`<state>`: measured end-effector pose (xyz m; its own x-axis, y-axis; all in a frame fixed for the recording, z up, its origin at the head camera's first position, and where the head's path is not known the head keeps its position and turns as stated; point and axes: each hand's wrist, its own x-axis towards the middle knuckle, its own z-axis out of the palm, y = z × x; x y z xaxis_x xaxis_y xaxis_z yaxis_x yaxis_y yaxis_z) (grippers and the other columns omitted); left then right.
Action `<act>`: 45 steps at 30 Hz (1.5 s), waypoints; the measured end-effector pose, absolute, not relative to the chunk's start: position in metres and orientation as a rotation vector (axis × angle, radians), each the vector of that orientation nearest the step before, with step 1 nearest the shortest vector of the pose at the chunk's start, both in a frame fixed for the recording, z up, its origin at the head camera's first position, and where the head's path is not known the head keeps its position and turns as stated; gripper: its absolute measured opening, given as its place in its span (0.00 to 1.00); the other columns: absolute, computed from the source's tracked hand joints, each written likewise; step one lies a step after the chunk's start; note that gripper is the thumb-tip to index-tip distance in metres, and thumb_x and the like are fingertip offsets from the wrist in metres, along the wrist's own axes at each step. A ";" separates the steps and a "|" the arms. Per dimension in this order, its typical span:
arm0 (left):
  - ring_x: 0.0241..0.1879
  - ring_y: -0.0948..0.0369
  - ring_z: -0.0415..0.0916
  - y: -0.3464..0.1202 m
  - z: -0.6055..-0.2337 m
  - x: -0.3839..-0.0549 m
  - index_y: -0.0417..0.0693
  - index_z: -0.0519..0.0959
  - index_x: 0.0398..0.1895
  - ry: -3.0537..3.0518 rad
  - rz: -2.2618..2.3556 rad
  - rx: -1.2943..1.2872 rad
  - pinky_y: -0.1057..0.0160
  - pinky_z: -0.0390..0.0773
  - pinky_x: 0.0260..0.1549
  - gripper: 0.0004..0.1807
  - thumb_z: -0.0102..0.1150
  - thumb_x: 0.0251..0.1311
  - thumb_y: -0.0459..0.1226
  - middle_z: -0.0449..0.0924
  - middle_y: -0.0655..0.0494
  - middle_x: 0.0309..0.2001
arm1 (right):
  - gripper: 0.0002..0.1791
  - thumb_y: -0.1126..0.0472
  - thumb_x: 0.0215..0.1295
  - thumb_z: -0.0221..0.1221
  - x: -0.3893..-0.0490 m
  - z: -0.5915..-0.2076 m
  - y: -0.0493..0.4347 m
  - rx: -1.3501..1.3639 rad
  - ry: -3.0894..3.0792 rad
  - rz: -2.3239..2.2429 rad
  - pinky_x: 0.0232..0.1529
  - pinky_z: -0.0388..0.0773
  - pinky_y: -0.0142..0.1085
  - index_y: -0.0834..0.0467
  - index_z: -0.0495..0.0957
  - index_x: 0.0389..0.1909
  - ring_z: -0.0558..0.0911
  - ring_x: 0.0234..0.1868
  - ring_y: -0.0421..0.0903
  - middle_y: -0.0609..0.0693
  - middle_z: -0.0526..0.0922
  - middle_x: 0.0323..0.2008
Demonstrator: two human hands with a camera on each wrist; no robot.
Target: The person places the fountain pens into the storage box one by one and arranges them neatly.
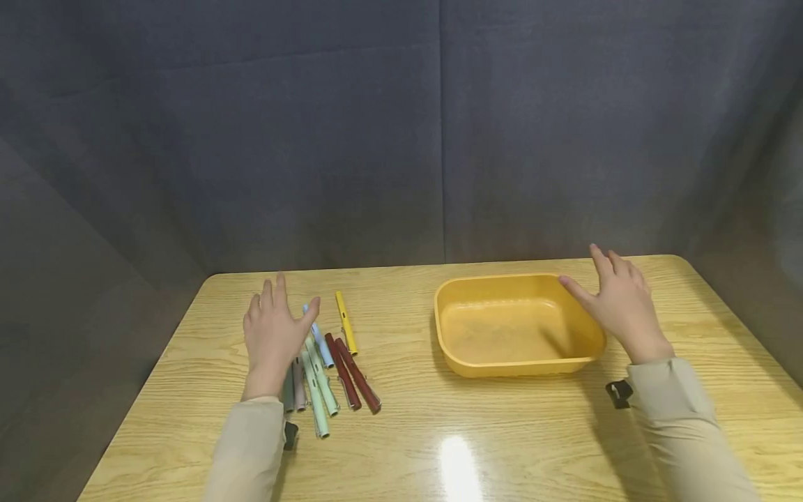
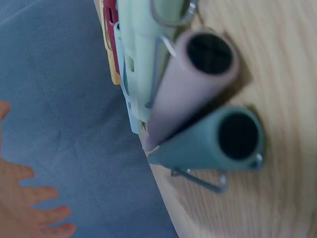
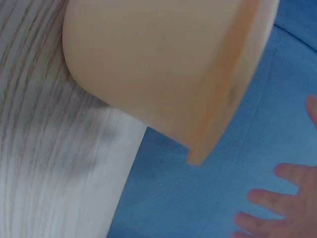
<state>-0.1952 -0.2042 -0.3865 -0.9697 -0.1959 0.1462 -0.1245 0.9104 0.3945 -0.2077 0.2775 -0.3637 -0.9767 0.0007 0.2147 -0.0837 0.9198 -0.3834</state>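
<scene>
My left hand [image 1: 273,338] hovers with spread fingers over the left edge of a group of pens, holding nothing. Among these lie a yellow pen [image 1: 346,324], a light blue pen [image 1: 321,346], two dark red pens [image 1: 359,376], two pale green pens [image 1: 316,395], a greyish-mauve pen [image 2: 193,84] and a teal pen [image 2: 213,141]. In the left wrist view the mauve and teal pens show dark round ends. My right hand [image 1: 621,307], fingers apart and holding nothing, is above the right side of a yellow plastic basin [image 1: 521,367]. The basin's inside is bare.
The wooden table [image 1: 401,446] has rounded far corners and a bright glare spot near its front. Dark grey-blue cloth [image 1: 351,153] hangs behind it and along both sides. A black strap piece [image 1: 620,394] shows at the right cuff, another at the left.
</scene>
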 end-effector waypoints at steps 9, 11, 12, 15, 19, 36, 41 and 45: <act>0.65 0.34 0.60 -0.219 -0.387 -0.185 0.46 0.43 0.76 -2.959 -0.719 0.335 0.33 0.72 0.54 0.48 0.31 0.63 0.68 0.55 0.34 0.71 | 0.36 0.47 0.74 0.43 -0.207 -0.368 0.298 0.063 -2.973 0.768 0.54 0.69 0.66 0.77 0.58 0.64 0.68 0.56 0.75 0.81 0.66 0.57; 0.65 0.34 0.60 -0.222 -0.387 -0.183 0.46 0.44 0.76 -2.972 -0.753 0.351 0.32 0.74 0.52 0.48 0.31 0.63 0.68 0.56 0.33 0.71 | 0.35 0.49 0.74 0.43 -0.207 -0.369 0.303 0.054 -2.996 0.794 0.51 0.72 0.65 0.77 0.59 0.64 0.70 0.55 0.74 0.80 0.67 0.57; 0.65 0.34 0.60 -0.224 -0.387 -0.182 0.46 0.44 0.76 -2.982 -0.767 0.353 0.32 0.73 0.52 0.49 0.30 0.63 0.68 0.55 0.33 0.71 | 0.35 0.49 0.74 0.43 -0.207 -0.370 0.305 0.045 -3.005 0.807 0.50 0.73 0.64 0.77 0.59 0.64 0.71 0.54 0.74 0.80 0.68 0.56; 0.65 0.34 0.60 -0.230 -0.387 -0.179 0.45 0.44 0.76 -3.008 -0.803 0.352 0.32 0.72 0.53 0.49 0.28 0.63 0.68 0.55 0.32 0.71 | 0.35 0.49 0.74 0.43 -0.207 -0.372 0.311 0.028 -3.031 0.840 0.48 0.76 0.62 0.77 0.60 0.63 0.73 0.53 0.73 0.79 0.70 0.55; 0.64 0.35 0.62 -0.237 -0.389 -0.173 0.43 0.46 0.75 -3.027 -0.851 0.339 0.33 0.71 0.54 0.46 0.31 0.66 0.65 0.58 0.32 0.70 | 0.33 0.50 0.74 0.44 -0.205 -0.375 0.319 0.021 -3.067 0.883 0.44 0.79 0.58 0.77 0.60 0.63 0.74 0.50 0.72 0.79 0.71 0.53; 0.42 0.46 0.82 -0.259 -0.410 -0.167 0.28 0.61 0.66 -2.938 -1.391 0.256 0.59 0.87 0.40 0.28 0.49 0.68 0.36 0.70 0.25 0.56 | 0.28 0.59 0.74 0.44 -0.201 -0.388 0.333 0.001 -3.142 1.331 0.43 0.86 0.40 0.78 0.58 0.64 0.78 0.34 0.33 0.74 0.76 0.50; 0.50 0.43 0.78 -0.261 -0.412 -0.167 0.26 0.61 0.66 -2.965 -1.482 0.273 0.57 0.86 0.45 0.28 0.50 0.68 0.35 0.69 0.25 0.57 | 0.30 0.55 0.75 0.43 -0.200 -0.391 0.334 0.006 -3.145 1.382 0.45 0.86 0.39 0.76 0.58 0.65 0.79 0.37 0.34 0.74 0.74 0.54; 0.52 0.43 0.78 -0.261 -0.414 -0.167 0.27 0.59 0.67 -2.992 -1.525 0.297 0.57 0.86 0.45 0.29 0.52 0.67 0.35 0.69 0.25 0.58 | 0.32 0.53 0.74 0.45 -0.199 -0.392 0.334 0.055 -3.124 1.417 0.44 0.85 0.36 0.76 0.58 0.65 0.78 0.37 0.32 0.71 0.75 0.54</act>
